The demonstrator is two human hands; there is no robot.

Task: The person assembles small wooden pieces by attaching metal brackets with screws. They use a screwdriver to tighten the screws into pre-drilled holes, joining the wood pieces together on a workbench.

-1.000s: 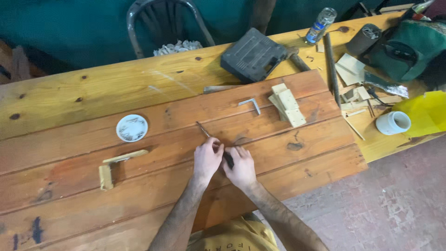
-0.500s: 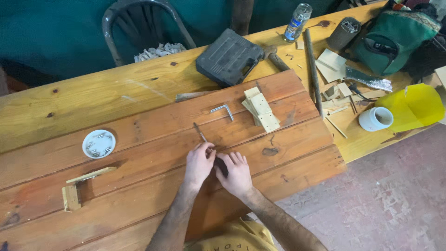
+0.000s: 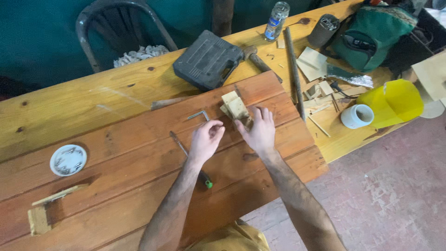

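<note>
Here right hand (image 3: 260, 131), fingers spread, rests on small wood blocks (image 3: 234, 106): light, stiff, best gripped by sides. Left hand (image 3: 206, 139) fingers curled, apparently empty.

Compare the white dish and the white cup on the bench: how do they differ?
The dish is flat and shallow; the cup is taller with upright walls. The dish lies on the red-brown planks far left of the hands; the cup stands on the yellow bench at the right, beside a yellow sheet. Both are round and white.
</note>
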